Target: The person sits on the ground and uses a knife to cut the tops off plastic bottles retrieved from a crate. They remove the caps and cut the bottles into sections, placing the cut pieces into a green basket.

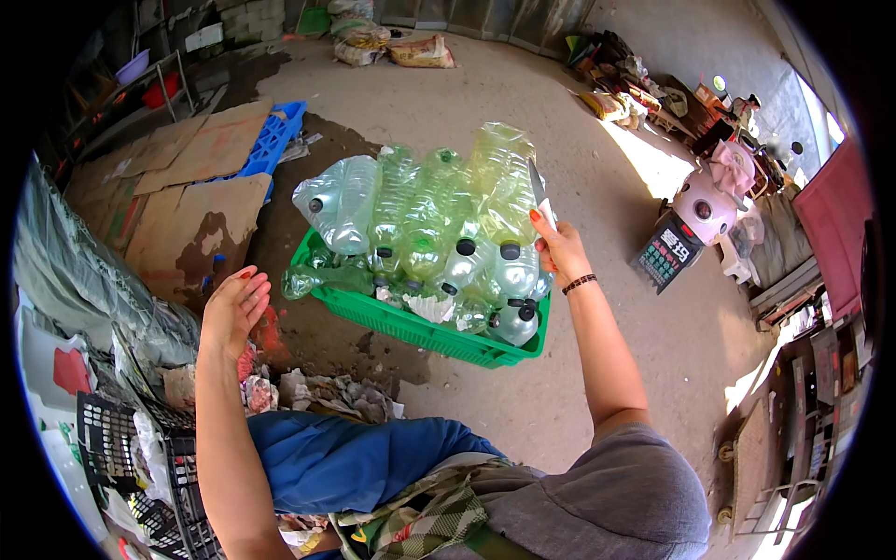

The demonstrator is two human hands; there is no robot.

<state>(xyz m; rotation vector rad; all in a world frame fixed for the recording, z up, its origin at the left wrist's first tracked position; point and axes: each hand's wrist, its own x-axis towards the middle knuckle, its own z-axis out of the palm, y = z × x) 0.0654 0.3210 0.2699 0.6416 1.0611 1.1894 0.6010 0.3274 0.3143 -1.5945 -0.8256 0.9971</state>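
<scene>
Green basket point(401, 329) brimmed with bottles point(420, 215), clutter on either side

I saw flattened cardboard point(196, 219) spread over the far left, partly covering a blue pallet point(277, 131). On the far right stood a pink scooter point(707, 201), a dark printed panel point(667, 250) at its near side. The basket sat between them, the bottles heaped above its rim and blocking most of its inside from me. At the near left, black crates point(107, 434) and crumpled scraps point(341, 397) crowded the way, the scraps close to the basket. One green bottle point(327, 280) jutted over the basket's left wall. Beyond it, well apart from the other, the left hand point(236, 308) was empty, palm turned rightward. The right hand point(560, 250) was closed around a knife point(539, 185) by the bottles' right end; I couldn't tell whether its blade touched them.
</scene>
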